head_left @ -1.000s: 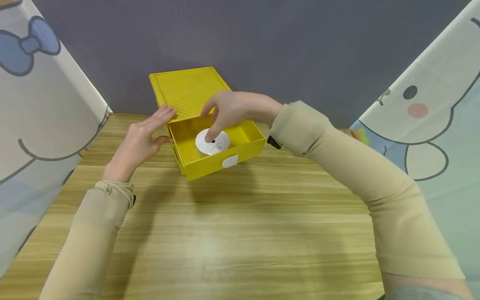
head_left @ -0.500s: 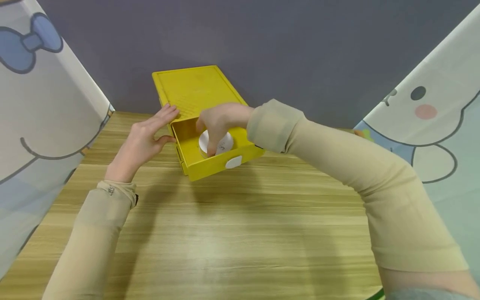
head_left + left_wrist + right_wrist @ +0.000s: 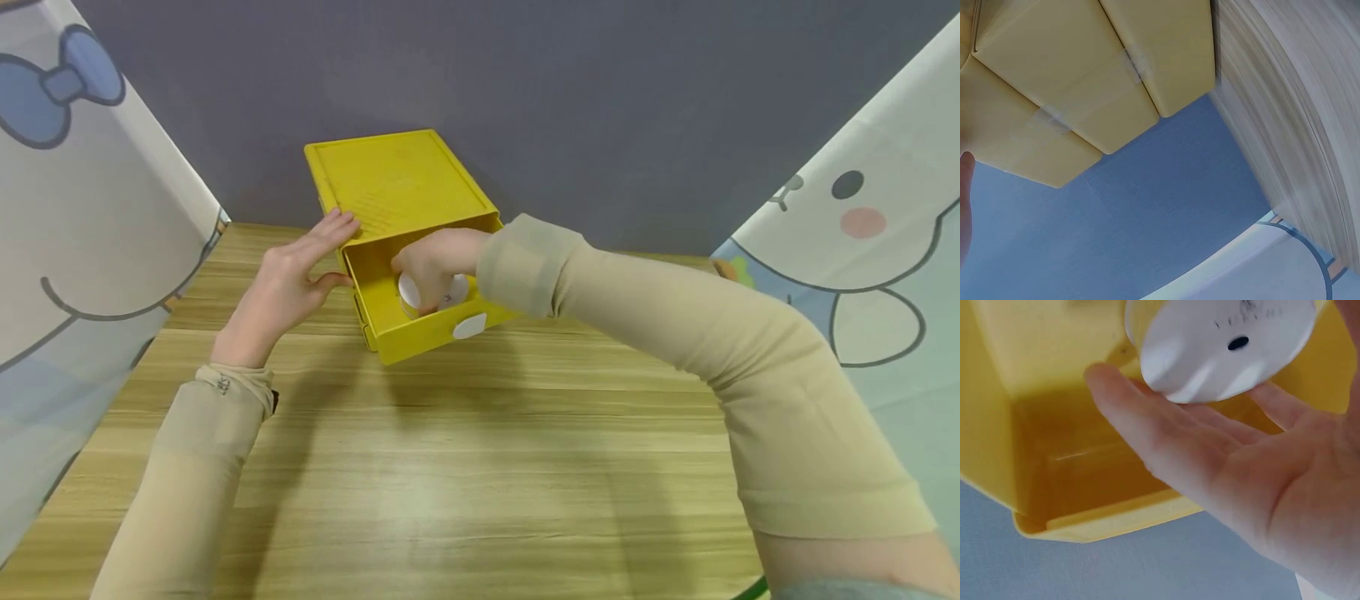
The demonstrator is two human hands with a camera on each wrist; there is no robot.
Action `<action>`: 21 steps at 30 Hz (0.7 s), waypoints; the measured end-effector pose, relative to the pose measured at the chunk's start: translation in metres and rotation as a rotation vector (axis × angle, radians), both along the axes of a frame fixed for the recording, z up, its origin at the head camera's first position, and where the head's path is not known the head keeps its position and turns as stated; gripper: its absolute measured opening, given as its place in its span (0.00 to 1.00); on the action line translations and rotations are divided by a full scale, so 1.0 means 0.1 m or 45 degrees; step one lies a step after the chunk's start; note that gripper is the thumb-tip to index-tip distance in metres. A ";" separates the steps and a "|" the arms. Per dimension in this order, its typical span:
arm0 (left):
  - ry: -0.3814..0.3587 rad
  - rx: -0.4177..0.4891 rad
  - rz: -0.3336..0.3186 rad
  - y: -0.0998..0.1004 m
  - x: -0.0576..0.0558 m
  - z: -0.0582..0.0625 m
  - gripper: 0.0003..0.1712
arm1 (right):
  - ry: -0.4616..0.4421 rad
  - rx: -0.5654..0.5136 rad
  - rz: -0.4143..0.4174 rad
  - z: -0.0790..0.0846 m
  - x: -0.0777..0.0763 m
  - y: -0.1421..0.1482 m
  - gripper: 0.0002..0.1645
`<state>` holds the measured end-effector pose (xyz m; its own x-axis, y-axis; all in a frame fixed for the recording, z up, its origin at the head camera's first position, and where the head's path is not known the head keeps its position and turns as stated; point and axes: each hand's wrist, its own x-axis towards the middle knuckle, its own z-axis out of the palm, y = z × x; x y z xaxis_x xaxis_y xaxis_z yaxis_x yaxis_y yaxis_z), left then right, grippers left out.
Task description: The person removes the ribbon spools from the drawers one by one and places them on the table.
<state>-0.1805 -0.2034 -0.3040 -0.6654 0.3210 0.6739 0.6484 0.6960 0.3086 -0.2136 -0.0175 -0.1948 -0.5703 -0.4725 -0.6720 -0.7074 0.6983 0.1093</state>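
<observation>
A white spool (image 3: 456, 291) with a small central hole and printed lettering lies in the pulled-out yellow drawer (image 3: 412, 340), partly covered by my right hand (image 3: 435, 260). From above, that hand grips around the spool's rim, thumb toward the drawer front and fingers toward the back. In the right wrist view, the fingers (image 3: 1147, 425) reach along the far side of the spool (image 3: 1197, 350). My left hand (image 3: 279, 282) steadies the yellow drawer box (image 3: 397, 179), its extended fingers on the front left corner and thumb beside the drawer. One fingertip (image 3: 965, 187) shows in the left wrist view.
A white oval handle (image 3: 469, 326) sits on the drawer's front. The wood-grain table (image 3: 480, 467) runs toward me. A grey wall (image 3: 600, 125) stands behind the box, with cartoon-printed panels on both sides. A green edge shows at the bottom right.
My right hand has moved lower into the drawer and now surrounds the spool. Its wrist has shifted left and down. The left hand keeps its place on the box.
</observation>
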 end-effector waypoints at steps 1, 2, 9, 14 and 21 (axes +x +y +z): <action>0.004 -0.003 0.000 0.00 0.00 0.00 0.38 | 0.002 -0.019 -0.006 -0.02 0.01 0.01 0.41; 0.007 -0.003 -0.001 0.00 0.00 0.00 0.38 | 0.011 -0.042 -0.013 -0.03 0.01 0.02 0.40; 0.001 -0.001 0.006 0.00 0.00 0.02 0.38 | 0.035 -0.193 -0.040 -0.07 0.03 0.09 0.37; -0.014 0.006 0.004 0.00 0.00 0.03 0.38 | 0.001 -0.210 -0.031 0.04 0.02 0.13 0.42; -0.022 0.000 0.017 -0.03 0.01 0.04 0.39 | -0.049 -0.336 -0.115 0.39 0.07 0.31 0.48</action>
<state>-0.1791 -0.2062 -0.3004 -0.6810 0.3119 0.6626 0.6337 0.7044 0.3197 -0.2069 0.0136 -0.1559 -0.5946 -0.5823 -0.5545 -0.6412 0.7595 -0.1100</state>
